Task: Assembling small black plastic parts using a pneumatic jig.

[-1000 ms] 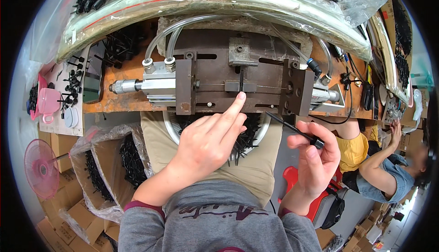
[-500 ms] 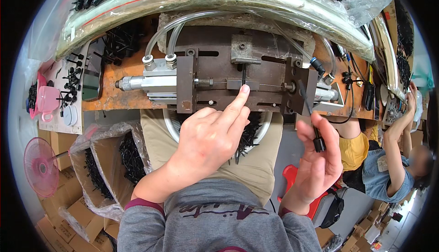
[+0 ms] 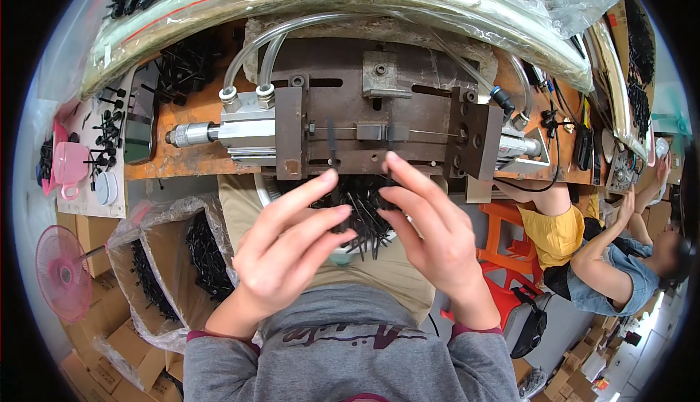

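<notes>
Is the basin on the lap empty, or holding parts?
Not empty: slim black parts lie piled in the basin, showing between the left hand and right hand. How full it is, I cannot tell.

And the left hand (image 3: 286, 252) is off the block (image 3: 370, 133), back to the near left, now pinching a blurred rod (image 3: 332, 143)! In swings the right hand (image 3: 435, 240) from the right, its rod (image 3: 389, 129) now upright at the block; the left bolt (image 3: 312, 128) has pulled back left.
</notes>
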Tool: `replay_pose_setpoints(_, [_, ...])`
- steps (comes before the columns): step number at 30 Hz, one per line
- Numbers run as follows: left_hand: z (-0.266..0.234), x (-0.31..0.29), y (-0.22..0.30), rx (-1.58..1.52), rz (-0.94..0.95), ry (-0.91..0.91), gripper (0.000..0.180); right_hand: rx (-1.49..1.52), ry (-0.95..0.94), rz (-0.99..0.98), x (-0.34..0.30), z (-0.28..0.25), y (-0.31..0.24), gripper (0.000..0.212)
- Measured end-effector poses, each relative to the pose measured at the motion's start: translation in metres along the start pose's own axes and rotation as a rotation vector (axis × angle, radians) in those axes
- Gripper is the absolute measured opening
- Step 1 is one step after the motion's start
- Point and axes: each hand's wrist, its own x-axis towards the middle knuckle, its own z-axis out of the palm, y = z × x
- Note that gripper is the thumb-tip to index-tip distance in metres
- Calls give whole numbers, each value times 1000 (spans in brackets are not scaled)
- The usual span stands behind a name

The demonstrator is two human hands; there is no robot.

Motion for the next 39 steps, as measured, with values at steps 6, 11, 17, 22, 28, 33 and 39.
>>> replay_pose_setpoints(6, [4, -30, -3, -188, -85, -13, 32, -276, -74, -23, 12, 8, -7, 26])
replay_pose_setpoints(11, [8, -45, 0, -320, -182, -55, 28, -344, -95, 2, 21, 5, -10, 25])
replay_pose_setpoints(17, [22, -79, -14, -97, -185, -173, 24, -365, -102, 13, 18, 6, -7, 26])
replay_pose_setpoints(22, [51, -111, -56, 25, -42, -219, 26, -32, 136, 137, -12, 12, 1, 33])
replay_pose_setpoints(28, [72, -107, -92, 233, -54, -90, 43, -271, -210, 162, -115, 44, 35, 47])
replay_pose_setpoints(33, [50, -130, -157, 466, -452, 95, 46, -317, -341, 59, -152, 79, 66, 67])
replay_pose_setpoints(39, [58, -144, -216, 277, -780, 0, 53, -238, -362, 1, -118, 130, 74, 94])
